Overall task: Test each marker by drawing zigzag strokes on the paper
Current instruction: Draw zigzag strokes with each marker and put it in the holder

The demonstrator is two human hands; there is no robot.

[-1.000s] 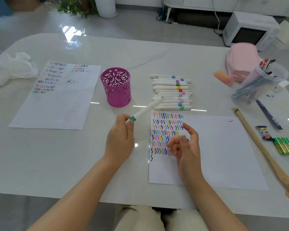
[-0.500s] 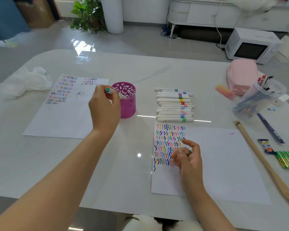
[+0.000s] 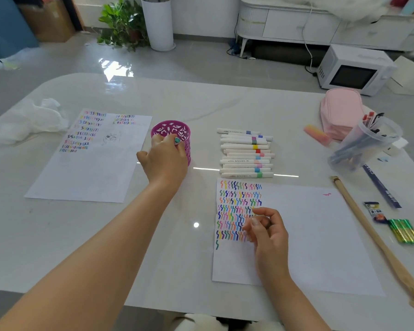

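Observation:
My left hand [image 3: 164, 161] grips a white marker with a teal end [image 3: 177, 140] at the near rim of the magenta pen cup [image 3: 172, 132]; most of the marker is hidden behind my fingers. My right hand [image 3: 267, 231] rests on the white paper [image 3: 320, 235], fingers loosely curled and holding nothing, over the rows of coloured zigzag strokes [image 3: 237, 206]. A row of several white markers [image 3: 246, 152] with coloured bands lies just behind that paper.
A second sheet with strokes [image 3: 89, 158] lies at the left, crumpled tissue [image 3: 22, 120] beyond it. At the right stand a clear cup of pens [image 3: 368, 142], a pink pouch [image 3: 339, 111], a pink eraser [image 3: 317, 135], a wooden stick [image 3: 368, 232], a ruler [image 3: 380, 187] and green crayons [image 3: 403, 231].
My left hand carried the teal-ended marker from above the table's middle leftward and back to the magenta cup's rim. My right hand stayed on the paper.

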